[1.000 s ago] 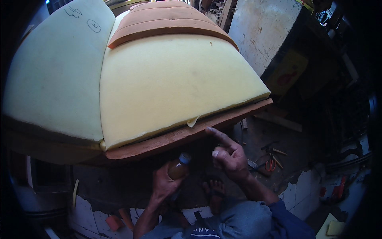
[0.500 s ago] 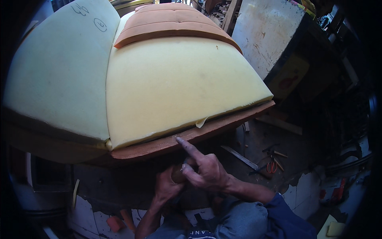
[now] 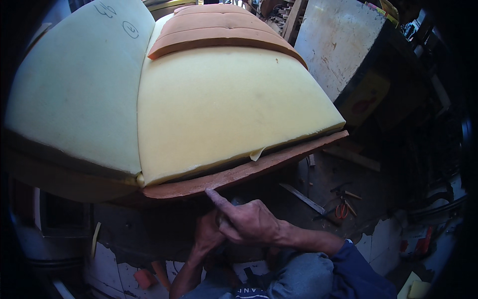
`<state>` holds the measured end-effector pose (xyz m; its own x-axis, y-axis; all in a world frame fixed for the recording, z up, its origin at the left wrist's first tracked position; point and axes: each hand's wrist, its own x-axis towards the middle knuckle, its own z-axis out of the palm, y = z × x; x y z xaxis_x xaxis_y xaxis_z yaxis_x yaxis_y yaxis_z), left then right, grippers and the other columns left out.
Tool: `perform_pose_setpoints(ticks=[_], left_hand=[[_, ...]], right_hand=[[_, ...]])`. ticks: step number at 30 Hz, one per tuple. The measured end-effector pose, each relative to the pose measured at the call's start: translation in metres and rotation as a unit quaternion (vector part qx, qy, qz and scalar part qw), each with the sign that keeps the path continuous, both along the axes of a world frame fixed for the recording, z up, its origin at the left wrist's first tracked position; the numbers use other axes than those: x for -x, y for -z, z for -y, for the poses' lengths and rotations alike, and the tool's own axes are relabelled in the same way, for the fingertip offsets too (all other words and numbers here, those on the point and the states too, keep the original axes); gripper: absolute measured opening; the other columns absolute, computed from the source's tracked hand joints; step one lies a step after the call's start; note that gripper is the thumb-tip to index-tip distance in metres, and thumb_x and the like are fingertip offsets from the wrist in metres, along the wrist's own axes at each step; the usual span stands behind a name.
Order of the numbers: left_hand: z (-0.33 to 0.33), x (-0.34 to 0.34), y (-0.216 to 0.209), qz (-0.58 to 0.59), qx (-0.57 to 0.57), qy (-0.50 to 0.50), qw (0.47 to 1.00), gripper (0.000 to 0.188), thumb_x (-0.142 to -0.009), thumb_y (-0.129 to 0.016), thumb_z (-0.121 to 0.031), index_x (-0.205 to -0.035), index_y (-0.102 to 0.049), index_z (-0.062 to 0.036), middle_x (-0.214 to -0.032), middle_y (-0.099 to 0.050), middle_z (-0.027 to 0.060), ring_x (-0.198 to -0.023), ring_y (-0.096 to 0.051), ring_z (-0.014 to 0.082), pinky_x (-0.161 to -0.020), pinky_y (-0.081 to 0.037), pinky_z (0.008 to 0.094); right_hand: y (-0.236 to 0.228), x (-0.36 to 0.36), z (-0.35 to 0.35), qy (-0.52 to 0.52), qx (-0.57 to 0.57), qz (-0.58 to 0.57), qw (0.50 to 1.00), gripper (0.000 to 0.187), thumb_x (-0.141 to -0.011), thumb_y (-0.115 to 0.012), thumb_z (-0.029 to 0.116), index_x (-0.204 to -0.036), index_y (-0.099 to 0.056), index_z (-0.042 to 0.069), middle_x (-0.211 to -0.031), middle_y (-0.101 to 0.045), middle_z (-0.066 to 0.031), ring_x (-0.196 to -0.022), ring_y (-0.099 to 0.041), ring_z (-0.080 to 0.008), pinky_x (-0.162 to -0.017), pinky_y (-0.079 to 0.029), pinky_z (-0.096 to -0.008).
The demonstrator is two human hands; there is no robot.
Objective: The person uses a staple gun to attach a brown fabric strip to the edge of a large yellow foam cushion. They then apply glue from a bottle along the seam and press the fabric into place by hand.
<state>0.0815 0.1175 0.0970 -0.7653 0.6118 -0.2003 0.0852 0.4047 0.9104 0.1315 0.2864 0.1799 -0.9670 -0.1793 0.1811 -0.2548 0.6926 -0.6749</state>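
My right hand [image 3: 254, 221] reaches in from the right with its index finger stretched out and the other fingers curled. That fingertip is at the front face of a long orange-brown foam strip [image 3: 249, 171], which runs along the lower front edge of a big pale yellow foam cushion [image 3: 234, 107]. Below and to the left, my left hand [image 3: 206, 231] is closed round something brownish and rounded. Most of that thing is behind my right hand, so its kind cannot be made out. A small loose flap [image 3: 257, 153] hangs from the cushion's front edge.
A tall pale foam panel [image 3: 79, 94] stands at the left. Ribbed orange foam [image 3: 224, 25] lies over the cushion's back. Red-handled scissors [image 3: 341, 210] and a flat metal strip [image 3: 302, 198] lie on the floor at right. A scuffed white board [image 3: 338, 45] stands behind.
My right index finger has moved left and slightly down along the foam strip. My right hand now covers more of the thing in my left hand. The view has shifted a little.
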Motion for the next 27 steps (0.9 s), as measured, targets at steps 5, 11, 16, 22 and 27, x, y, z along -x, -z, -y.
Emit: perform_pose_setpoints(ticks=[5, 11, 16, 22, 27], left_hand=[[0.0, -0.002, -0.002, -0.026, -0.06, -0.042, 0.997, 0.042, -0.078, -0.085, -0.026, -0.11, -0.071, -0.0024, -0.096, -0.076, 0.0213, -0.094, -0.078, 0.0332, -0.079, -0.06, 0.0413], [-0.008, 0.001, 0.007, -0.024, -0.041, -0.004, 0.999, 0.039, -0.078, -0.084, -0.024, -0.109, -0.071, -0.0026, -0.095, -0.076, 0.0209, -0.092, -0.079, 0.0326, -0.078, -0.06, 0.041], [-0.01, 0.0, 0.009, -0.045, -0.107, -0.017, 0.993, 0.038, -0.078, -0.084, -0.023, -0.108, -0.071, -0.0033, -0.093, -0.076, 0.0201, -0.092, -0.079, 0.0317, -0.077, -0.059, 0.0404], [0.0, -0.006, -0.007, -0.051, -0.069, -0.052, 0.995, 0.037, -0.078, -0.091, -0.025, -0.1, -0.071, -0.0029, -0.086, -0.075, 0.0146, -0.084, -0.076, 0.0203, -0.072, -0.058, 0.0353], [-0.007, -0.007, -0.015, -0.044, -0.075, -0.06, 0.994, 0.035, -0.078, -0.093, -0.022, -0.097, -0.07, -0.002, -0.083, -0.074, 0.0101, -0.078, -0.068, 0.0099, -0.072, -0.057, 0.0321]], right_hand=[[-0.001, -0.01, -0.019, 0.103, 0.015, -0.031, 0.994, 0.079, -0.087, -0.065, 0.009, -0.161, -0.037, 0.002, -0.062, -0.063, -0.0146, -0.049, -0.064, -0.0323, -0.05, -0.054, -0.0472], [0.008, -0.005, -0.007, 0.093, -0.097, -0.015, 0.991, 0.084, -0.086, -0.066, 0.01, -0.163, -0.032, 0.002, -0.062, -0.062, -0.0129, -0.05, -0.065, -0.0319, -0.05, -0.053, -0.0461], [-0.003, -0.014, -0.013, -0.03, 0.019, -0.055, 0.998, 0.076, -0.09, -0.067, 0.013, -0.162, -0.039, 0.01, -0.07, -0.067, -0.0157, -0.053, -0.066, -0.0309, -0.051, -0.053, -0.0429], [0.001, -0.034, -0.044, 0.141, 0.141, 0.173, 0.965, 0.065, -0.091, -0.059, 0.012, -0.156, -0.049, 0.005, -0.066, -0.062, -0.0144, -0.054, -0.06, -0.0151, -0.056, -0.053, -0.0345], [0.015, -0.039, -0.036, 0.12, 0.189, 0.17, 0.96, 0.067, -0.091, -0.058, 0.012, -0.157, -0.048, 0.008, -0.063, -0.057, -0.0155, -0.054, -0.057, -0.012, -0.057, -0.052, -0.0346]])
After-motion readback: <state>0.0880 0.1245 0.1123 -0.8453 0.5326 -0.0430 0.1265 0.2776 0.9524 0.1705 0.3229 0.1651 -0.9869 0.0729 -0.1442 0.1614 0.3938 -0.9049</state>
